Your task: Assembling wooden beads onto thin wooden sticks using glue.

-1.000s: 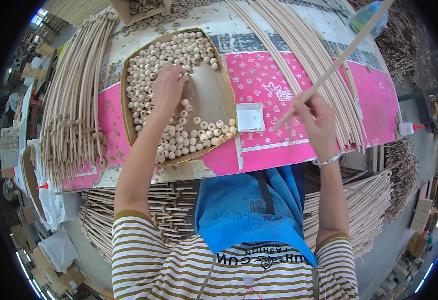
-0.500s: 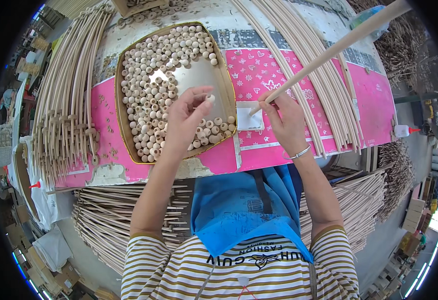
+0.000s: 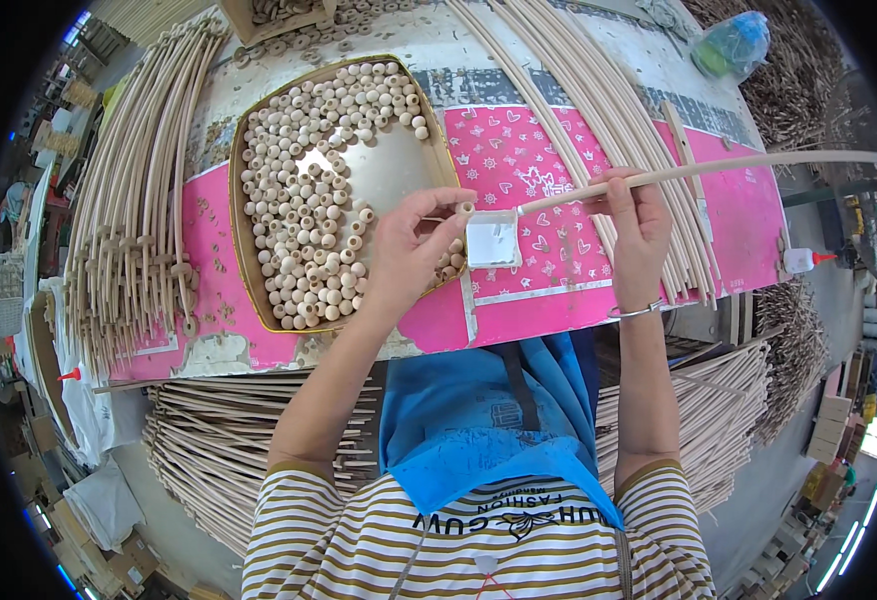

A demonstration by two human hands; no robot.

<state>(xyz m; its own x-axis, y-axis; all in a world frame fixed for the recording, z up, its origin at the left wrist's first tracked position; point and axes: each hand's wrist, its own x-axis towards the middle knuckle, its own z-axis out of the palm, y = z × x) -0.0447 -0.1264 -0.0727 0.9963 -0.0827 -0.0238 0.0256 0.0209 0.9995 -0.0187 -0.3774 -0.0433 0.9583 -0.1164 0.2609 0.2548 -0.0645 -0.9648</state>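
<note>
Over the pink-covered table (image 3: 439, 325), toward its near edge, a long, pale, round wooden rod (image 3: 789, 157) is pinched in our right hand (image 3: 641, 232) some way behind its tip; we judge it light and stiff. Our left hand (image 3: 414, 245), beside a square white dish (image 3: 495, 264), pinches a small, round, pale wooden bead (image 3: 466, 209), probably hard, light and apt to roll, best taken by its sides.
</note>
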